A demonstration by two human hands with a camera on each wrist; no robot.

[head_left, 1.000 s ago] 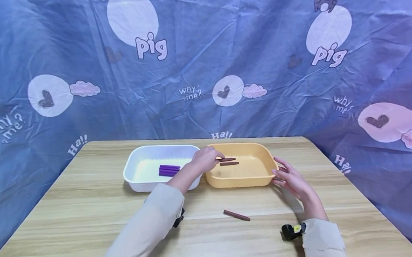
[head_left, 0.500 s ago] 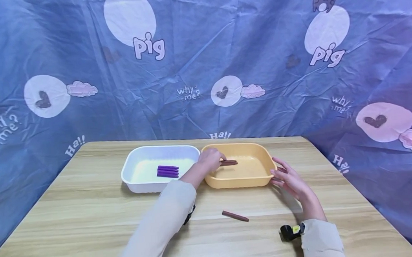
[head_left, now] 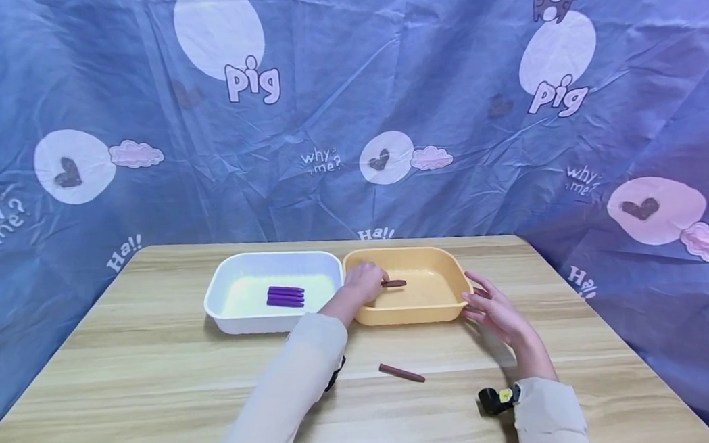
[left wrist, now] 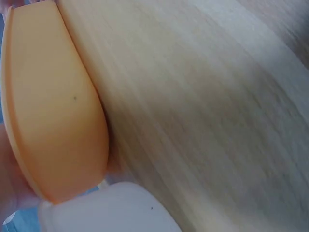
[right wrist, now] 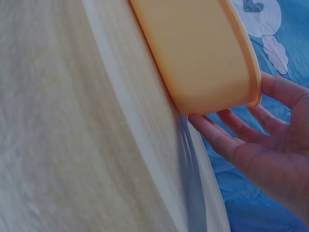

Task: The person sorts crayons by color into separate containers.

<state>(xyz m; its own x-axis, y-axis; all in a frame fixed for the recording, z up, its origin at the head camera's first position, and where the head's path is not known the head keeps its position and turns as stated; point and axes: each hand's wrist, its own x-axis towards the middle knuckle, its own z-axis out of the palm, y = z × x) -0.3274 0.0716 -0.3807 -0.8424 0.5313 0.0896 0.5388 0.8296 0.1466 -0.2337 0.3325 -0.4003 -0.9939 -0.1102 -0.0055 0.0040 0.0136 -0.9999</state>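
My left hand (head_left: 365, 280) reaches over the near-left rim into the yellow tray (head_left: 418, 314), its fingertips pinching the left end of a brown crayon (head_left: 395, 283) low over the tray floor. The fingers hide part of the crayon. My right hand (head_left: 499, 311) rests against the tray's right end with fingers spread and fairly straight. In the right wrist view, those fingertips touch the outer wall and rim of the yellow tray (right wrist: 203, 58). Another brown crayon (head_left: 402, 372) lies on the table in front of the tray.
A white tray (head_left: 251, 325) stands directly left of the yellow one, with several purple crayons (head_left: 285, 296) side by side inside. Both trays sit toward the back of the wooden table (head_left: 158, 396). Behind hangs a blue printed cloth (head_left: 256, 200).
My left hand has moved slightly down and right inside the yellow tray. Two brown crayons there, apart before, came together and now appear as one. The right hand stays at the tray's end.
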